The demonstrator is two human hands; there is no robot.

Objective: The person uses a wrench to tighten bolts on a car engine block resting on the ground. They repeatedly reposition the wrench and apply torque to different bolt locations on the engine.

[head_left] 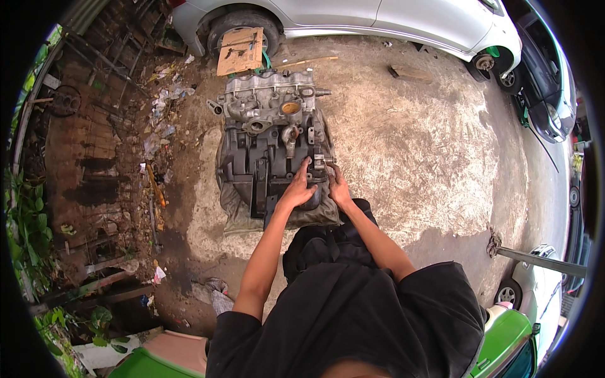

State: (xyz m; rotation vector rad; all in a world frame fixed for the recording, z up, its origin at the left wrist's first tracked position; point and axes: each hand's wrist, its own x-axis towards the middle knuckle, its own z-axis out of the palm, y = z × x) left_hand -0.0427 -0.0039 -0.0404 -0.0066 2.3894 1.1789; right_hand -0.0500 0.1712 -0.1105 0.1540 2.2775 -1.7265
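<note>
A greasy engine lies on a grey cloth in front of me, its dark block near and its pale metal head far. My left hand rests over the near right part of the block, index finger stretched forward and thumb apart, with nothing seen in it. Beside it, at the block's right edge, is a small shiny metal fitting. My right hand has its fingertips closed at the fitting's outer end. A brownish metal elbow stands just beyond my left fingers.
Beyond the engine, a cardboard sheet with tools leans by the wheel of a silver car. A wooden block lies on the concrete. Litter lines the left side; a metal post juts in from the right.
</note>
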